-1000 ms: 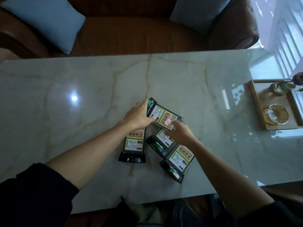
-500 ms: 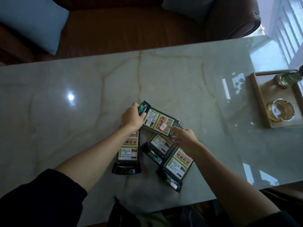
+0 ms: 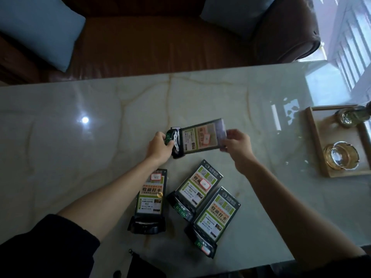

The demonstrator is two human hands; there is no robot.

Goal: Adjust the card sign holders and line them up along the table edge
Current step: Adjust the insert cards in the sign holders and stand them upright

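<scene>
I hold one card sign holder point(image 3: 198, 138) up above the marble table point(image 3: 80, 157), turned sideways. My left hand point(image 3: 159, 147) grips its black base at the left end, and my right hand point(image 3: 236, 145) pinches the top edge of its clear panel at the right. Three more sign holders lie flat on the table below my hands: one point(image 3: 151, 199) beside my left forearm, one point(image 3: 195, 187) in the middle, and one point(image 3: 214, 221) nearest the front edge, partly overlapping the middle one.
A wooden tray point(image 3: 313, 141) at the right carries a glass ashtray point(image 3: 341, 155) and a glass vessel point(image 3: 349, 115). A brown leather sofa point(image 3: 160, 43) with blue cushions point(image 3: 38, 27) runs behind the far table edge. A dark bag point(image 3: 144, 263) sits at the near edge.
The top sign holder has been lifted off the pile and turned sideways; my right hand moved from the pile to its top edge. The other three holders stay flat.
</scene>
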